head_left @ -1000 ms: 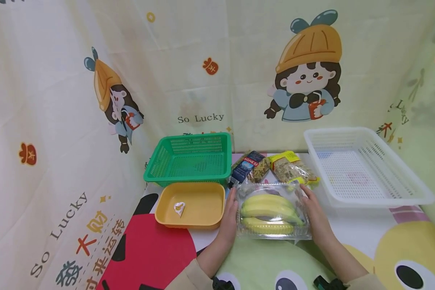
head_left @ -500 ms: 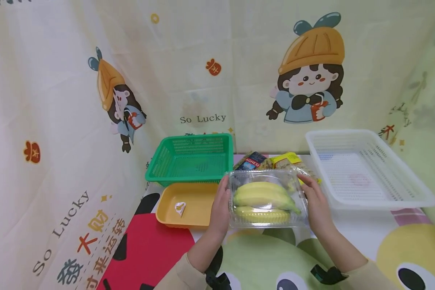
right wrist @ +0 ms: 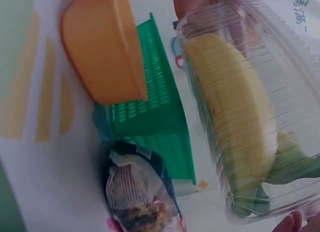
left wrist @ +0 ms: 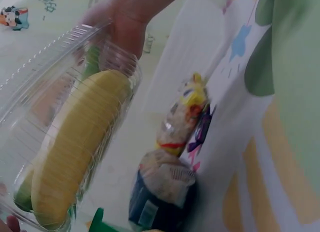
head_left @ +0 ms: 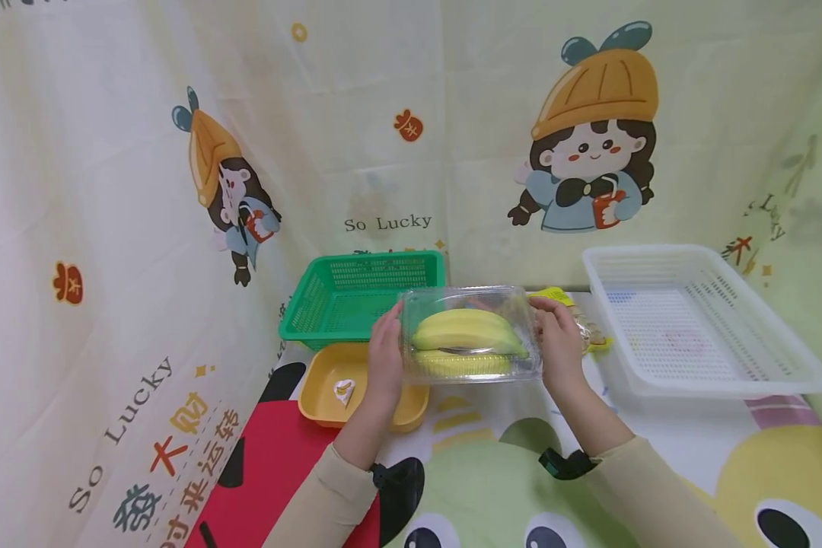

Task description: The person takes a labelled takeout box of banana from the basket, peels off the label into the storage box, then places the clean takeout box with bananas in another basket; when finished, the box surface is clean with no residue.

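Both hands hold up a clear plastic clamshell box [head_left: 473, 375] with bananas [head_left: 466, 331] inside, at the middle of the head view. My left hand [head_left: 386, 354] grips its left end, in front of the yellow tray. The right end is in the grip of my right hand [head_left: 559, 342]. In the left wrist view the bananas [left wrist: 82, 147] show through the clear wall, and the right hand [left wrist: 132, 22] is at the far end. Raised off the table, the box overlaps the green basket's [head_left: 359, 335] near right corner in the head view.
A yellow tray [head_left: 315, 380] with a banana-picture tag [head_left: 343, 391] stands before the green basket. At the right is a white basket [head_left: 712, 384]. A yellow-topped bag [head_left: 589, 331] lies behind the right hand; a dark-labelled bag [left wrist: 160, 197] shows in the wrist views.
The hands have lifted the box of bananas from low over the table, carrying it up and to the left towards the green basket. It now hides the dark-labelled bag in the head view.
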Available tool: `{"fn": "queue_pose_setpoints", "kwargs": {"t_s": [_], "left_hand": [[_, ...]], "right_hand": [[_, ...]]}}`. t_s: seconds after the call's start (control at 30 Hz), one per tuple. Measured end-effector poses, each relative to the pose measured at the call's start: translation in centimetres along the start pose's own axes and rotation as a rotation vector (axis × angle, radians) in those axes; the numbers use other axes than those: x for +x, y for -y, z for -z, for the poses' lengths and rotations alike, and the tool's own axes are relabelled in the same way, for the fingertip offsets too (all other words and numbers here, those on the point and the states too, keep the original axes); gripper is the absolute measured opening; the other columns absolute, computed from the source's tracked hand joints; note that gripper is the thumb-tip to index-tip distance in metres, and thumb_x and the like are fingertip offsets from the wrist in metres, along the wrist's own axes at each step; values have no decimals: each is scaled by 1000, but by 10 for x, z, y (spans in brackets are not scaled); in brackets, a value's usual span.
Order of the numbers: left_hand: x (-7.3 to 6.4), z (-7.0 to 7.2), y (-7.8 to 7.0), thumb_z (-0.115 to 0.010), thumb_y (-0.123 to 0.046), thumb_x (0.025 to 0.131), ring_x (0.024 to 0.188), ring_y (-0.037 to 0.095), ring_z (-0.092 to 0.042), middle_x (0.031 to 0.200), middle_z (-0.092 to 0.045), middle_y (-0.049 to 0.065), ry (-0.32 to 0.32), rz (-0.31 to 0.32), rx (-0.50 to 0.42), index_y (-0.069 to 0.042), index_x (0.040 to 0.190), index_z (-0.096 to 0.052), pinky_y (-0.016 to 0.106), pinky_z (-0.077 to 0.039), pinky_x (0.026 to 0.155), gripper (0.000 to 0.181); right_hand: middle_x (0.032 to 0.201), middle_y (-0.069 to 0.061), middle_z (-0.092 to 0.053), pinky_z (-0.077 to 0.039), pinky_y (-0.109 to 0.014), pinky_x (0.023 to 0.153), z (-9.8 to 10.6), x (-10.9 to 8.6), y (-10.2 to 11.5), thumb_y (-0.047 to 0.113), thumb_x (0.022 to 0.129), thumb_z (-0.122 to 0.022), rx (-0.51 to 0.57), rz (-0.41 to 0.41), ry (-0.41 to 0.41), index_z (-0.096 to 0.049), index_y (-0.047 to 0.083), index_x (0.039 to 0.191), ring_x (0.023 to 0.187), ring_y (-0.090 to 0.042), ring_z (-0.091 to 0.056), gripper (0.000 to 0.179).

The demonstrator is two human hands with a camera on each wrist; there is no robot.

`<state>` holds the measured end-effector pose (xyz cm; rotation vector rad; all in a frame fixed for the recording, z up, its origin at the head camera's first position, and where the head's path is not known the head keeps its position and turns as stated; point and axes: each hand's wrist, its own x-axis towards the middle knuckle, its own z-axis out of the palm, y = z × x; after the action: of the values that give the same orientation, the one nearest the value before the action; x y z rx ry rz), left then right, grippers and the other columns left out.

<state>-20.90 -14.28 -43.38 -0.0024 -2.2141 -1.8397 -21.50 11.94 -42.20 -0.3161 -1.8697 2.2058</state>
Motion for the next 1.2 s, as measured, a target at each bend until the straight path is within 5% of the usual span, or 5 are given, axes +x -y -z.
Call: {"fn": "queue_pose_setpoints", "kwargs": {"t_s": [0.27,0.43,0.83,1.0,1.2], "left_hand": [[28,15,-3,-36,-42,102,117,15,-46,130,-52,-4,-124,47,-55,-30,132,-64,38,-40,97,42],[42,22,2,-38,-40,103,91,16,-47,115,-49,-1,-165,82,-89,-26,130,-65,32,-41,81,41],[77,54,3,-40,-44,102,83,17,-46,106,-49,-2,-199,124,-97,-27,129,-66,34,-41,82,41],[97,71,2,-41,-47,101,89,18,-51,113,-53,-1,-193,160,-38,-26,125,-67,36,-43,86,42],[116,91,3,-42,-50,98,105,21,-57,123,-63,1,-167,203,20,-24,126,-68,39,-47,94,46]], "right_hand": [[105,5,-56,-39,-20,67,-35,19,6,15,97,-45,28,31,4,-64,9,124,81,-9,-46,34],[92,3,-55,-41,-23,70,-54,31,5,17,96,-45,10,26,5,-64,10,122,83,-11,-47,33],[68,5,-47,-35,-23,53,-94,52,11,19,100,-43,-30,9,80,-66,8,118,56,-8,-38,31],[92,-3,-57,-38,-25,54,-106,57,18,21,101,-40,-74,-18,167,-62,7,126,73,-11,-52,36],[136,-14,-55,-50,-34,93,-120,70,19,20,101,-40,-119,-48,256,-60,4,129,106,-23,-60,38]]}}
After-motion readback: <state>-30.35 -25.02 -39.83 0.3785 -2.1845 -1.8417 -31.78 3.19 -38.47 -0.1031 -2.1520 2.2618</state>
